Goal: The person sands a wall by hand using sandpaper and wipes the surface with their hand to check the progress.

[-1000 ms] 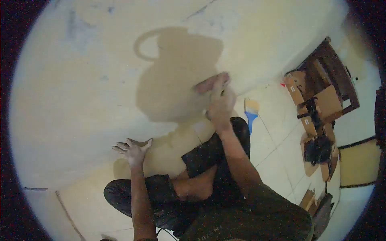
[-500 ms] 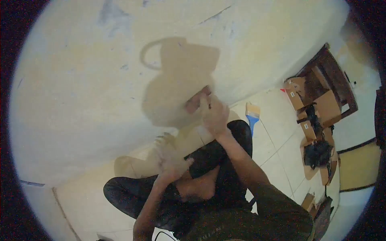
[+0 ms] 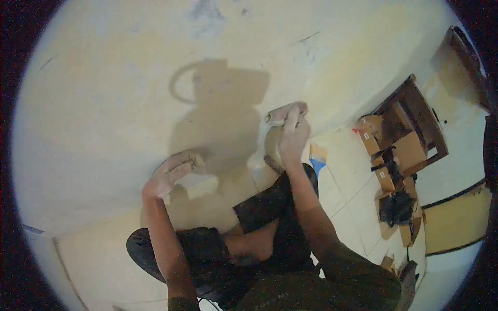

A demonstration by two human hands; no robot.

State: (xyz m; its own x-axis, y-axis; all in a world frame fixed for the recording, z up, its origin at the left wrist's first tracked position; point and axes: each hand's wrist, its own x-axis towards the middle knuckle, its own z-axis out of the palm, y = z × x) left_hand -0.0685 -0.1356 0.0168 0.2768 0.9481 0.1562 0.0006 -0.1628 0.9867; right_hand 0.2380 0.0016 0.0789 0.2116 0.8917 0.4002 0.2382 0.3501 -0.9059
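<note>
My right hand (image 3: 294, 137) is closed on a folded piece of brownish sandpaper (image 3: 279, 115), which lies against the pale, blotchy wall (image 3: 129, 103). To the left and lower, my left hand (image 3: 171, 173) is beside the wall, its fingers loosely curled and the thumb apart from them, with nothing visible in it. A paintbrush (image 3: 318, 159) with a blue handle and pale bristles rests on the tiled floor, right of my right wrist.
My crossed legs (image 3: 207, 249) are close to the wall's foot. At the right are cardboard boxes (image 3: 410, 150), a dark wooden frame (image 3: 438, 132) and a black bag (image 3: 395, 208) on the floor. Head and arm shadows fall on the wall.
My right hand has moved up and right with the sandpaper. My left hand has gone from above my lap to the left, up beside the wall. The view has shifted slightly.
</note>
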